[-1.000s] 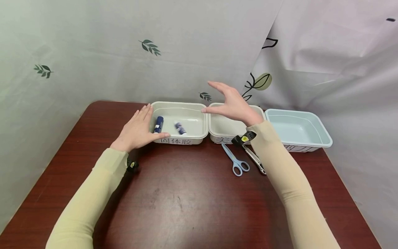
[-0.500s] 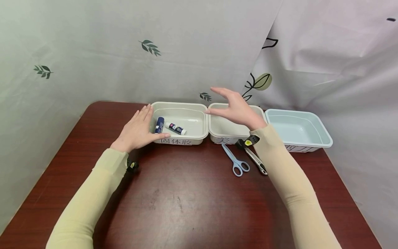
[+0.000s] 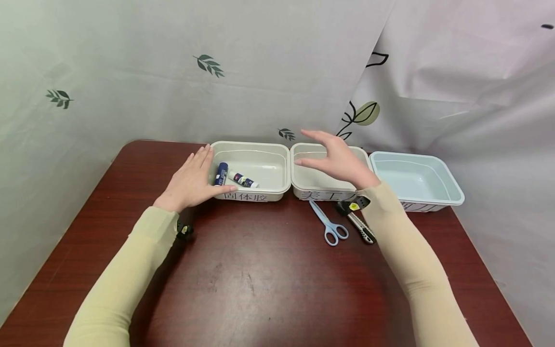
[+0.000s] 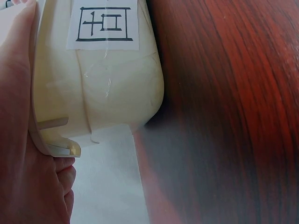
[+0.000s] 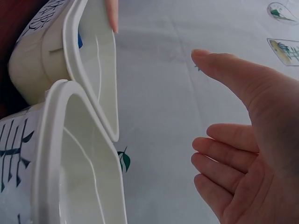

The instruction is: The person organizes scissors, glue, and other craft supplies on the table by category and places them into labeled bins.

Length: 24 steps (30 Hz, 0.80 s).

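Note:
My left hand (image 3: 188,182) rests on the left end of the left cream bin (image 3: 273,176), its thumb stretched along the front rim and its fingers straight at the side. In the left wrist view, the outer wall of this bin (image 4: 121,79) shows beside the hand. Inside lie two glue sticks: a dark blue one (image 3: 221,173) against the left side, and a blue-and-white one (image 3: 244,180) aslant beside it. Above the middle cream bin (image 3: 303,179) hovers my right hand (image 3: 340,159), thumb and fingers spread apart, holding nothing. The right wrist view shows its bare palm (image 5: 261,186).
A pale blue bin (image 3: 412,180) stands at the right end of the row. In front of the middle bin lie light-blue scissors (image 3: 328,223) and a utility knife (image 3: 363,229), partly covered by the right wrist camera. A patterned cloth (image 3: 151,96) hangs behind the table (image 3: 269,279).
The blue-and-white glue stick, blurred in motion at first, now lies still in the left bin. My right hand has drifted right and lower, over the middle bin. The left hand stays put.

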Motion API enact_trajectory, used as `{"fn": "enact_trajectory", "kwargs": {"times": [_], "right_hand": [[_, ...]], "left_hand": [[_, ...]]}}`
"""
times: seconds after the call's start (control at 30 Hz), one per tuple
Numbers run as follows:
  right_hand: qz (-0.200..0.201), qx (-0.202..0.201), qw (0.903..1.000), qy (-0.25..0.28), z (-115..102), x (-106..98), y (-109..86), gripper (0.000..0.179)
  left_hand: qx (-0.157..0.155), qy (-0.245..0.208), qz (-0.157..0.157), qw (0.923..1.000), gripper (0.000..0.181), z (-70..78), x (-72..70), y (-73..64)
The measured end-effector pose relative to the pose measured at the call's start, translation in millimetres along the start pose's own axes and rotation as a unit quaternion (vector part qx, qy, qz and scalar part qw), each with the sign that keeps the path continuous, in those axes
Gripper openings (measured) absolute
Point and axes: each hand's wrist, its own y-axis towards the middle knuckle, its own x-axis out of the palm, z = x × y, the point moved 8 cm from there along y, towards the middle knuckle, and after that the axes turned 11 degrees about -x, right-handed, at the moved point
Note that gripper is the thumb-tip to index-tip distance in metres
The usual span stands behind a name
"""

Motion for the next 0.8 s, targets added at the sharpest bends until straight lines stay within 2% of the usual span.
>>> {"fn": "enact_trajectory", "kwargs": {"times": [0.57, 0.8], "right_hand": [[-0.003, 0.012, 0.9997, -0.022, 11, -3, -31.6, 0.078], [0.005, -0.007, 0.9991, -0.041, 10, -6, -42.2, 0.077]], "left_hand": [[-0.004, -0.004, -0.004, 1.0000, 0.127, -0.6, -0.2, -0.6], [-0.005, -0.004, -0.004, 1.0000, 0.128, -1.7, 0.8, -0.6]]}}
